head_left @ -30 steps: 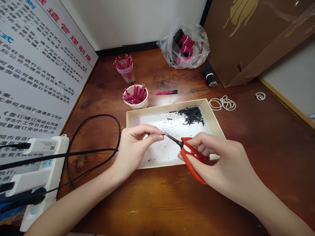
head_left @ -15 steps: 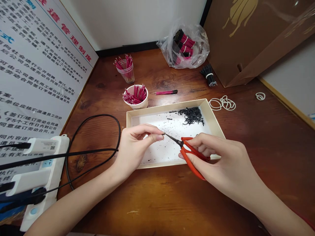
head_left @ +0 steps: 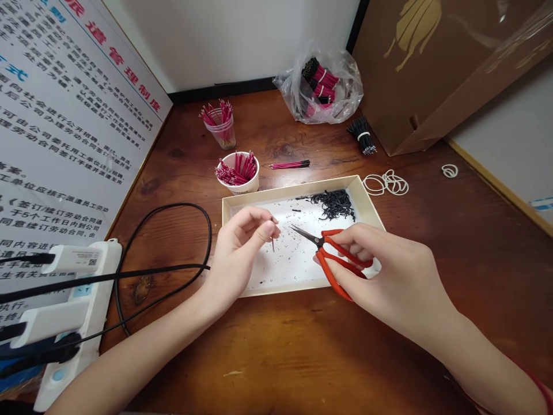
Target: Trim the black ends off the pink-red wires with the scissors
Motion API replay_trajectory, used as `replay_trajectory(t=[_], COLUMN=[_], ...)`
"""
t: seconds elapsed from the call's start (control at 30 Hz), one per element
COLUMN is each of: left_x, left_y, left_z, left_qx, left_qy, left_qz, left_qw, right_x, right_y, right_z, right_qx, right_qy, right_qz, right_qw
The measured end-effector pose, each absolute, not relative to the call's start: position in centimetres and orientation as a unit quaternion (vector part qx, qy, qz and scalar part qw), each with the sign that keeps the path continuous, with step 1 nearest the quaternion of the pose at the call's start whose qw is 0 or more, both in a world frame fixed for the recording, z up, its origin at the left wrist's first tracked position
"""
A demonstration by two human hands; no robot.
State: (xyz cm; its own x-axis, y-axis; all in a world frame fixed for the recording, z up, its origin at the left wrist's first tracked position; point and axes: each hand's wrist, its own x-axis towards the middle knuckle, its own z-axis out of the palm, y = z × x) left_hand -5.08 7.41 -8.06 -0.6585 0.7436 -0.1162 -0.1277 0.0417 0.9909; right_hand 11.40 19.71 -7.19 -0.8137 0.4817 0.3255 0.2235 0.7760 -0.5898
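Note:
Over the shallow cardboard tray [head_left: 371, 204], my left hand [head_left: 242, 248] pinches a thin short reddish wire [head_left: 273, 245], its lower end hanging below the thumb. The fingers hide most of it. My right hand [head_left: 384, 259] grips small scissors with red-orange handles [head_left: 339, 282]. Their narrow dark blades point left towards my left fingertips, with a gap between, and look slightly parted. Tiny dark rings and bits dot the tray's white bottom, and a heap of short black tubing pieces [head_left: 334, 204] lies in its far right corner.
Behind the tray stand a white paper cup [head_left: 242, 187] and a plastic cup [head_left: 224, 135], both with pink wires. Several pink wires [head_left: 289, 165], a clear bag [head_left: 349, 86], a black wire bundle [head_left: 363, 135] and rubber bands [head_left: 395, 183] lie around. A power strip [head_left: 97, 294] with cables is at left.
My left hand has drawn back from the scissors' tips and turned, so the wire now hangs down. The scissors' blades have come away from the left fingertips.

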Motion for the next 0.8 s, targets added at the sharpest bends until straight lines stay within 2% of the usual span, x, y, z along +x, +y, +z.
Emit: replay_trajectory(t=[0.3,0.53,0.63,0.8], left_x=[-5.3,-5.2,-5.3,-5.4], left_y=[7.7,7.7,7.8,7.8], left_z=[-8.4,-7.6,-7.6,-7.6], left_qx=[0.204,0.269,0.244,0.255], left_qy=[0.623,0.673,0.672,0.715], left_qz=[0.621,0.556,0.582,0.563], left_qw=[0.430,0.406,0.387,0.326], right_x=[11.5,11.3,11.4,11.7], right_y=[20.2,20.4,20.5,21.0], right_z=[-7.1,-7.0,-7.1,-6.9], right_qx=[-0.100,-0.068,-0.083,-0.151], right_qy=[-0.954,-0.962,-0.962,-0.941], right_qz=[0.084,0.007,0.016,0.149], right_qw=[0.268,0.262,0.261,0.262])
